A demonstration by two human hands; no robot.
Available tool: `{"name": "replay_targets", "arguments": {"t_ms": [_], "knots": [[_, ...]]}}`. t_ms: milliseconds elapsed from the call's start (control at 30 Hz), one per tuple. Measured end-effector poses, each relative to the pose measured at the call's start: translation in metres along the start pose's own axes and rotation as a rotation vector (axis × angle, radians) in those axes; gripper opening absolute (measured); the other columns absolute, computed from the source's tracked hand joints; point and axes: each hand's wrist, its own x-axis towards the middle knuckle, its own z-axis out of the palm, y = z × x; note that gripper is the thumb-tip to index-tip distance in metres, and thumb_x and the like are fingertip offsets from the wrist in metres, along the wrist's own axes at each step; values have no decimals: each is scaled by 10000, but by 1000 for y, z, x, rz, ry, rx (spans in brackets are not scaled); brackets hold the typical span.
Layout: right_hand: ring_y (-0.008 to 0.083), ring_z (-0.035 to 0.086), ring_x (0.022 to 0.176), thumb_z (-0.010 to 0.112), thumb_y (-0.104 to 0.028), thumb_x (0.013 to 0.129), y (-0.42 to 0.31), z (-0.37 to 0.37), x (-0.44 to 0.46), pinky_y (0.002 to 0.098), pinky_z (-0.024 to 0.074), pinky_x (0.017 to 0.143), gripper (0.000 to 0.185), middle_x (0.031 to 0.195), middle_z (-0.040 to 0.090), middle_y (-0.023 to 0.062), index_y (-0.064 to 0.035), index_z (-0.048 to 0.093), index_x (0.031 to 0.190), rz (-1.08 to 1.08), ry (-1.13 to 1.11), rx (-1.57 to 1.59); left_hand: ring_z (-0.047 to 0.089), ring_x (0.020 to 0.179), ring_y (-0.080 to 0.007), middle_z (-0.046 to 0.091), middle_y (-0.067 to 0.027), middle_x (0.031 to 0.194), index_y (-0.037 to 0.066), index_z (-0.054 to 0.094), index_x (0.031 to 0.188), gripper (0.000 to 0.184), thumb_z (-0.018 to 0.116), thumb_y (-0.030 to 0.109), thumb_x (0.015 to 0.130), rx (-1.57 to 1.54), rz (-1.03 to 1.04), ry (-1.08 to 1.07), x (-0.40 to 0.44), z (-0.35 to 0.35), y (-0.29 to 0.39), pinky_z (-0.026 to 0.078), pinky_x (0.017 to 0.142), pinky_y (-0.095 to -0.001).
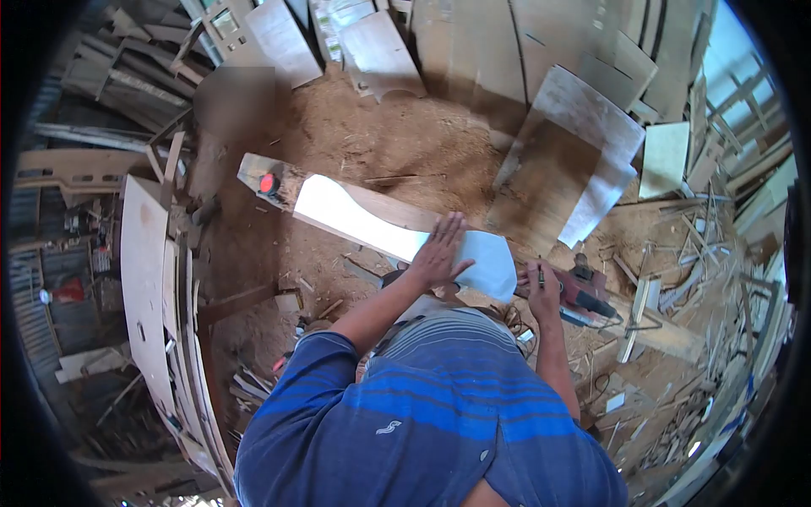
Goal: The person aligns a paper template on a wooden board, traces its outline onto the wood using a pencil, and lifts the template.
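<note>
A long white curved template lies on a wooden board in front of me. My left hand presses flat on the template's wide part, with the fingers stretched out. Just past the template's right end is my right hand, its fingers closed around a slim dark stick that looks like a pencil. A dark red power tool with a black handle rests close to the right of that hand. Its exact kind is hard to make out.
A black object with a round red top sits at the bench plank's left end. Large panels stand at the left. More sheets lean at the back right. Wood offcuts and sawdust cover the floor.
</note>
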Motion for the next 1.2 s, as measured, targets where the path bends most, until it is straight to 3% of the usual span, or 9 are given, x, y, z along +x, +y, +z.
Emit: {"name": "replay_targets", "arguments": {"t_ms": [67, 267, 367, 533, 800, 900, 1000, 1100, 1200], "knots": [[123, 646, 853, 510, -412, 1178, -7, 4, 8, 289, 530, 738, 458, 925, 720, 79, -17, 736, 1226, 67, -46, 112, 82, 1684, -396, 145, -289, 1786, -102, 179, 1686, 997, 518, 610, 1076, -6, -175, -3, -18, -9, -28, 65, 1367, -543], [143, 665, 866, 584, -361, 1141, -34, 46, 51, 324, 547, 753, 404, 959, 749, 78, -4, 762, 1203, -85, -147, 4, 30, 1692, -375, 89, -260, 1806, -62, 120, 1711, 1005, 502, 616, 1076, 97, -598, 169, -82, -30, -118, 1, 1370, -542], [157, 676, 875, 613, -324, 1111, -72, 87, 68, 325, 552, 777, 373, 988, 767, 83, 7, 765, 1192, -135, -216, -78, 34, 1689, -393, 92, -278, 1800, -70, 152, 1705, 968, 506, 583, 1084, 98, -690, 181, -98, -48, -152, 2, 1366, -552], [149, 693, 886, 741, -184, 1028, -121, 165, 83, 301, 550, 810, 204, 968, 769, 66, -13, 791, 1128, -369, -268, -191, 45, 1694, -356, 118, -220, 1814, -32, 192, 1713, 953, 470, 628, 1084, 68, -794, 146, -111, -60, -203, -7, 1367, -553], [201, 738, 929, 755, -144, 994, -144, 265, 95, 327, 571, 865, 168, 1029, 798, 103, -37, 793, 1117, -377, -369, -226, 82, 1693, -332, 174, -211, 1805, -1, 228, 1713, 924, 431, 649, 1089, -7, -897, 219, -129, -84, -275, 10, 1370, -559], [206, 750, 951, 757, -125, 973, -153, 297, 101, 337, 577, 881, 165, 1029, 798, 107, -44, 792, 1112, -364, -388, -287, 284, 1631, -386, 368, -251, 1717, 0, 373, 1654, 834, 539, 579, 1078, -36, -847, 443, -131, -86, -303, 161, 1346, -560], [216, 762, 958, 759, -124, 955, -163, 336, 110, 348, 584, 880, 176, 1021, 797, 114, -53, 793, 1112, -456, -418, -303, 548, 1432, -429, 610, -278, 1496, 5, 594, 1485, 607, 651, 429, 1055, -258, -919, 524, -131, -97, -323, 386, 1228, -535], [236, 772, 955, 761, -138, 946, -167, 375, 122, 360, 591, 869, 196, 1022, 798, 130, -57, 791, 1122, -501, -425, -321, 715, 1163, -418, 748, -257, 1212, 5, 732, 1271, 402, 717, 316, 1017, -406, -924, 618, -131, -98, -341, 542, 1034, -503], [241, 772, 991, 760, -142, 961, -169, 404, 129, 352, 587, 893, 232, 1082, 799, 143, -26, 778, 1161, -462, -465, -318, 773, 1028, -407, 790, -246, 1097, -11, 785, 1160, 399, 732, 355, 1010, -489, -904, 645, -133, -105, -352, 600, 925, -480]]}}
